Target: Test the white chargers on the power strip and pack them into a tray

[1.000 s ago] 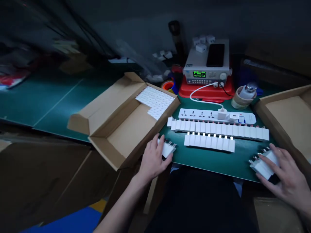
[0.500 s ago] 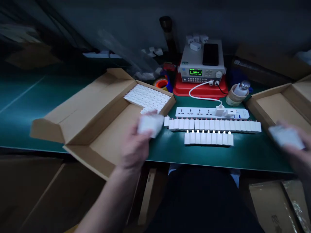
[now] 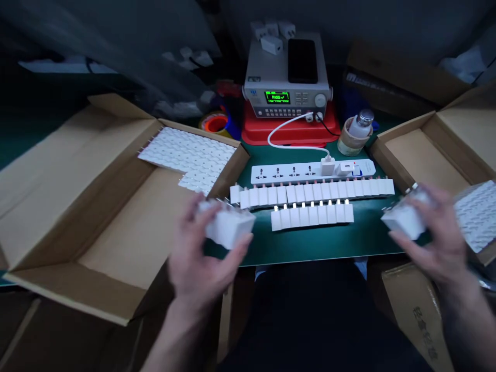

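My left hand is closed around a short stack of white charger plugs, just right of the left cardboard box. In my right hand is another small stack of white plugs, their prongs partly visible, beside the right box. Between the hands lie a long row of white chargers and a shorter row with shiny prongs pointing away from me. Behind them is a white power strip with a charger and white cable plugged in.
The left cardboard box holds packed white chargers. More fill part of the right box. A tester reading PASS stands on a red tray, with a phone on top. A bottle sits in a tape roll.
The camera view has shifted rightward, revealing chargers in the right box. My right hand has moved inward from that box with its stack; my left hand still holds its own near the left box.
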Available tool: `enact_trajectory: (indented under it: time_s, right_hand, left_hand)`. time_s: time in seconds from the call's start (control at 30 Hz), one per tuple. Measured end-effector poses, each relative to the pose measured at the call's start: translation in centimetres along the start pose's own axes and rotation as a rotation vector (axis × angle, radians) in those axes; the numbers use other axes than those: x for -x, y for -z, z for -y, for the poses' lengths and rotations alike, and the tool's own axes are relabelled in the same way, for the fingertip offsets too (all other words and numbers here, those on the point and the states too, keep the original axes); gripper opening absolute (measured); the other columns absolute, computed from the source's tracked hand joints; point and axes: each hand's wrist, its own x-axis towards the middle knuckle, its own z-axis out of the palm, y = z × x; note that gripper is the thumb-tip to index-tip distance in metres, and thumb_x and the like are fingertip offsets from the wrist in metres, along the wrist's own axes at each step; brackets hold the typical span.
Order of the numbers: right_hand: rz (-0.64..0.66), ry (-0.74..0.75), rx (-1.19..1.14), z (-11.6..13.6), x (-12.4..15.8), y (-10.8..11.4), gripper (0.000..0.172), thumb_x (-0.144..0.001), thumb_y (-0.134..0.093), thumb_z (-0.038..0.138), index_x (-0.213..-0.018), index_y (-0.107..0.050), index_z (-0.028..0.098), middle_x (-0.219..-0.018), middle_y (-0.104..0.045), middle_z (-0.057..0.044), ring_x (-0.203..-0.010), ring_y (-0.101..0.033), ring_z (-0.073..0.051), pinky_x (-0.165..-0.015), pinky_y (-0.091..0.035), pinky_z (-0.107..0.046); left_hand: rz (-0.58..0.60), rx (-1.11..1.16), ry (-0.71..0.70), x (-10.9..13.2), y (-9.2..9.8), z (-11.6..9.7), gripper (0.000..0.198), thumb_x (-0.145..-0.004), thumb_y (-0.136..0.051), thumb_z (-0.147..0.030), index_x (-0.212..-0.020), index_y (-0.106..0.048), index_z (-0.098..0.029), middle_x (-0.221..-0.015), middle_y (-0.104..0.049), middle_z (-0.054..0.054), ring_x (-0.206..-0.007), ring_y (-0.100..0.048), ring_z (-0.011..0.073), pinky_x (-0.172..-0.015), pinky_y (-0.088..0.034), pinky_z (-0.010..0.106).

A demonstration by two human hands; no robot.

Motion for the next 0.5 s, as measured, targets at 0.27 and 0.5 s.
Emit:
enact_trajectory:
  time_s: [0.27, 0.5]
  right_hand:
    - [0.032, -0.177, 0.216, 0.2, 2.2, -5.9, 0.078, -0.082, -0.072, 0.067, -0.137, -0.059, 0.014, -0.156, -0.037, -0.028, -0.128, -0.054, -0.047, -0.093, -0.057, -0.06]
    - [0.013, -0.122, -0.006, -2.5, 3.3, -5.0, 0.042, -0.097, -0.061, 0.041, -0.136, -0.063, 0.026, -0.137, -0.061, -0.016, -0.118, -0.064, -0.035, -0.097, -0.056, -0.054]
  left_hand:
    - [-0.007, -0.207, 0.008, 1.7, -5.8, 0.6, 0.063, -0.089, -0.069, -0.057, -0.131, -0.053, -0.013, -0.132, -0.059, 0.024, -0.117, -0.061, 0.0394, -0.089, -0.058, 0.05]
    - [0.059, -0.071, -0.035, 3.1, -4.2, 1.9, 0.043, -0.099, -0.058, -0.023, -0.142, -0.049, -0.019, -0.143, -0.055, 0.021, -0.124, -0.061, 0.0336, -0.095, -0.057, 0.047]
